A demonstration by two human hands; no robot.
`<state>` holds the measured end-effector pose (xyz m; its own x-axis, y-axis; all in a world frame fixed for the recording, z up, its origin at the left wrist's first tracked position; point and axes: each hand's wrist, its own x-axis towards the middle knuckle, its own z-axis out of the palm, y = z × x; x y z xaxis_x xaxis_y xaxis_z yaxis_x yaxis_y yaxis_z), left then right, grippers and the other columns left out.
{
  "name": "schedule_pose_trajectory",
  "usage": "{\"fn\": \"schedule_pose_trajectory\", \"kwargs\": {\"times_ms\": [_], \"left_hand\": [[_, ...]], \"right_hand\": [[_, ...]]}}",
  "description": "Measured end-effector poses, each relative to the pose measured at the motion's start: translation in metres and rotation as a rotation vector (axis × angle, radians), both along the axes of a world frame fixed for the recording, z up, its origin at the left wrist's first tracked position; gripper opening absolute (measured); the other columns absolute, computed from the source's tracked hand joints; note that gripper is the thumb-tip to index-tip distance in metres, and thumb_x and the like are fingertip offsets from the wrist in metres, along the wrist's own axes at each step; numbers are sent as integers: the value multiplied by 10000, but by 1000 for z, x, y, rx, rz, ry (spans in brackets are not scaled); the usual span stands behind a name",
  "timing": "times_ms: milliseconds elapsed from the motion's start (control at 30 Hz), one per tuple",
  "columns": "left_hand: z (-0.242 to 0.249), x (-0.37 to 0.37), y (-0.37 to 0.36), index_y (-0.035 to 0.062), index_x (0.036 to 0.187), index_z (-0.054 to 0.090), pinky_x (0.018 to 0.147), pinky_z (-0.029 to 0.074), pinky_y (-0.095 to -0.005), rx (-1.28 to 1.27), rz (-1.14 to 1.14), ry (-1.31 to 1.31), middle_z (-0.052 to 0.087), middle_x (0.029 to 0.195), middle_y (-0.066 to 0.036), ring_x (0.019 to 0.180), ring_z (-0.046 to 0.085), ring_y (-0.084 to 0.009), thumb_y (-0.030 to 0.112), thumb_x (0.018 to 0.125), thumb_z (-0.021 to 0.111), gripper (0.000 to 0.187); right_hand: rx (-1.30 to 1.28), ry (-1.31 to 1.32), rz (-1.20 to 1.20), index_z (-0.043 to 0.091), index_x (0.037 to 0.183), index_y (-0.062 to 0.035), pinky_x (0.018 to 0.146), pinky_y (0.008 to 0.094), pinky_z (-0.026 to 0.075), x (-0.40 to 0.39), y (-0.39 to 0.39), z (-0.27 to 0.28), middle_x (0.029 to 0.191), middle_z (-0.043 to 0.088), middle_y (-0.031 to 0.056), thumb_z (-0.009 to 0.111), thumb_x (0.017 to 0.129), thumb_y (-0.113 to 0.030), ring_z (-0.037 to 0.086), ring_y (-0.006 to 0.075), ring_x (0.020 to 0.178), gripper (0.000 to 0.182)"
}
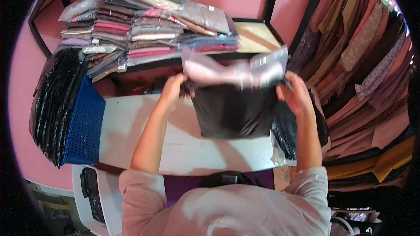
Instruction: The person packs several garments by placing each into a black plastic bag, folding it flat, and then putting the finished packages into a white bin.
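Observation:
A black plastic bag [236,113] hangs in the air above the white tabletop [131,124]. My left hand [176,89] is closed on its upper left corner, and my right hand [298,91] grips the upper right corner. Out of the bag's top sticks a clear plastic package [236,73] with something pale and pinkish in it. Motion blurs this package, and its lower part is hidden by the black bag. More black plastic bags [285,133] lie on the table below my right hand.
To the left stands a blue basket [85,124] with black packages [54,105] stacked above it. Clear-wrapped folded clothes [148,30] are piled on the shelf behind. Garments [363,61] hang along the right. A white bin [109,196] at lower left holds black plastic.

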<state>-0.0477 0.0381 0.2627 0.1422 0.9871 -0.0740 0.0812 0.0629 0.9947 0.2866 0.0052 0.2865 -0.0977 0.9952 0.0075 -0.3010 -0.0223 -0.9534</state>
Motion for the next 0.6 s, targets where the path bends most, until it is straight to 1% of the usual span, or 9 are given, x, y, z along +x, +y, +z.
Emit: {"fn": "schedule_pose_trajectory", "kwargs": {"times_ms": [133,200,233,333,400,467,533,567,600], "left_hand": [[15,7,21,-19,764,584,517,402,-247,13,121,-1,593,660,-97,539,511,-120,261,820,408,335],[16,6,21,-40,741,561,573,384,-266,339,185,-103,563,646,-68,591,467,-117,224,840,409,321],[12,-2,12,-47,739,549,617,369,-282,575,267,198,521,615,-60,633,432,-114,205,852,405,311],[-27,-5,-25,-34,732,551,589,382,-323,546,162,249,511,595,-97,608,449,-138,189,842,418,282],[-82,1,-62,-27,720,541,575,397,-378,387,226,507,528,617,-168,599,501,-221,115,791,449,183],[-269,-18,-63,-10,679,519,640,417,-450,403,41,691,540,707,-237,726,531,-401,32,701,461,75],[-289,-3,-112,-21,712,512,682,419,-449,295,-42,801,543,746,-230,769,534,-387,49,721,471,82],[-301,0,-124,-21,712,512,682,419,-449,285,-39,798,543,746,-230,769,534,-387,49,721,471,82],[-312,2,-129,-21,786,507,704,421,-446,287,-25,826,549,782,-227,793,534,-388,61,725,490,104]], "right_hand": [[-93,4,-118,485,916,-28,563,252,437,-7,25,12,714,581,123,398,869,-217,551,178,588,213],[35,41,-108,480,917,-23,559,255,437,-9,13,15,705,577,112,383,886,-227,555,174,594,228],[118,3,-95,490,887,-26,550,254,438,-10,4,15,709,579,103,368,897,-242,556,159,598,248],[263,-270,-113,512,834,-23,544,259,438,-4,-28,-22,686,568,85,329,911,-262,553,142,603,310],[486,-628,-110,525,793,-6,545,262,435,12,-51,-84,672,560,76,329,912,-231,547,131,606,321],[249,-711,-60,518,780,7,555,295,429,27,-74,-191,686,565,59,397,879,-150,546,141,624,222],[106,-1139,-123,528,802,2,592,365,433,25,-108,-289,686,567,184,435,840,-147,567,335,662,179],[180,-1046,-99,524,796,-8,608,401,422,25,-121,-334,698,517,251,453,805,-122,533,405,707,134],[8,-1101,-141,508,771,8,611,419,419,16,-128,-331,671,515,251,469,778,-104,544,392,686,118]]}}
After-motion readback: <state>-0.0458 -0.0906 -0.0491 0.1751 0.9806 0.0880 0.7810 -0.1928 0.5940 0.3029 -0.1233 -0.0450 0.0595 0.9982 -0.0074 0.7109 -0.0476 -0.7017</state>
